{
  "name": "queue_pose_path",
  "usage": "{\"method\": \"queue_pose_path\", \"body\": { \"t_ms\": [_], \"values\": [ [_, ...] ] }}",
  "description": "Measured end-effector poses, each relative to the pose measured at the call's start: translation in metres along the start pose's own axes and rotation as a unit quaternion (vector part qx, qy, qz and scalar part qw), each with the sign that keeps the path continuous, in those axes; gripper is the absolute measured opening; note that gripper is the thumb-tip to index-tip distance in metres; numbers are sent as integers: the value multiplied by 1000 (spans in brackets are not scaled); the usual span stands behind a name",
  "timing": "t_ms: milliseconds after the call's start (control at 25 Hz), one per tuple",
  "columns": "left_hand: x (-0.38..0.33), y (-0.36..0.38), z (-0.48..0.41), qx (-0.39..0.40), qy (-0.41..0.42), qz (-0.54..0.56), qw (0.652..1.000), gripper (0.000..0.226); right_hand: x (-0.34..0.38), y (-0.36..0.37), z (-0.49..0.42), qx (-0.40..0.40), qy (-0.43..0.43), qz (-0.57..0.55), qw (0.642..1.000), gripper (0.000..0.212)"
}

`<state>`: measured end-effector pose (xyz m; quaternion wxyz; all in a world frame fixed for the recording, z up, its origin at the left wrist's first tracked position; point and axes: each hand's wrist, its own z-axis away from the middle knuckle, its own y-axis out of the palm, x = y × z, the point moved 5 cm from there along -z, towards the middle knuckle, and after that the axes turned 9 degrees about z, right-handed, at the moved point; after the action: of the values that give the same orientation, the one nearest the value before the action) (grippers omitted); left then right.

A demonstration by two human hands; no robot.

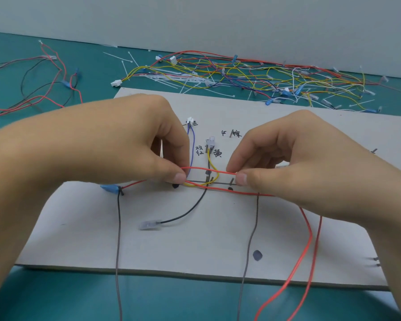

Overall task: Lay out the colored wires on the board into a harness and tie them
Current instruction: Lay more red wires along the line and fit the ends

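Head view: we pinch the limp, light red wire (202, 168) in left grip (125, 144) and right grip (299, 158), best near pegs (232, 181).

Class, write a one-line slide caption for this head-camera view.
Left hand and right hand pinch a red wire stretched across the grey board, with spare wires heaped behind.

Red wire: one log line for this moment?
left hand: pinches red wire | right hand: pinches red wire | stage: wire across board, no tie visible
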<state>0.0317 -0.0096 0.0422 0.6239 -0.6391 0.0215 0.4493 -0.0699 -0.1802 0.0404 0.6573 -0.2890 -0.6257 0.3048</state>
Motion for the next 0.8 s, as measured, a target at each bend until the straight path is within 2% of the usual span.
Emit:
{"method": "queue_pose_path", "body": {
  "t_ms": [440,640,800],
  "values": [
    [4,-2,-2,-2,-14,-5,1000,17,-3,-8,2,-5,11,25,1000,27],
    [6,0,-3,6,-3,-1,1000,18,-7,-8,-1,-1,30,-18,999,15],
    [9,-1,-5,4,3,-3,1000,14,-15,-16,-7,-23,71,-49,996,28]
  ]
}}
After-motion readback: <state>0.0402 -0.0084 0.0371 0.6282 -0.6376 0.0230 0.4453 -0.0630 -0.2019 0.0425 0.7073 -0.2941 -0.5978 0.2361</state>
